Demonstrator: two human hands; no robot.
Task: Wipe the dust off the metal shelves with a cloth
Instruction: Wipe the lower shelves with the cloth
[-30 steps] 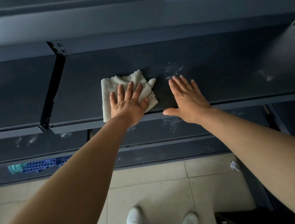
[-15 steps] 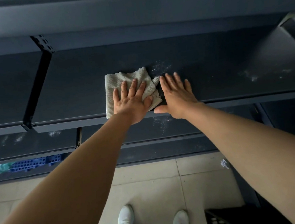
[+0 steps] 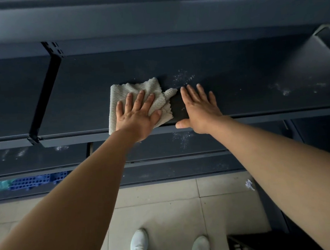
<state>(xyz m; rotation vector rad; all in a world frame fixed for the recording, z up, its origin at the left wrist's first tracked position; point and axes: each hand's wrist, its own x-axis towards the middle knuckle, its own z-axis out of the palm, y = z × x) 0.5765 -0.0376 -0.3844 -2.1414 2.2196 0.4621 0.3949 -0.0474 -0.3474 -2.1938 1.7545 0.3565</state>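
The view is dim: the dark metal shelves (image 3: pixel 236 91) take little light, and the pale floor tiles (image 3: pixel 167 213) near the bottom are the brightest part. A soft sheen lies along the far top shelf and at the right end, without hard glare. The wide lens bows the shelf edges, and the near forearms (image 3: pixel 67 201) look soft.
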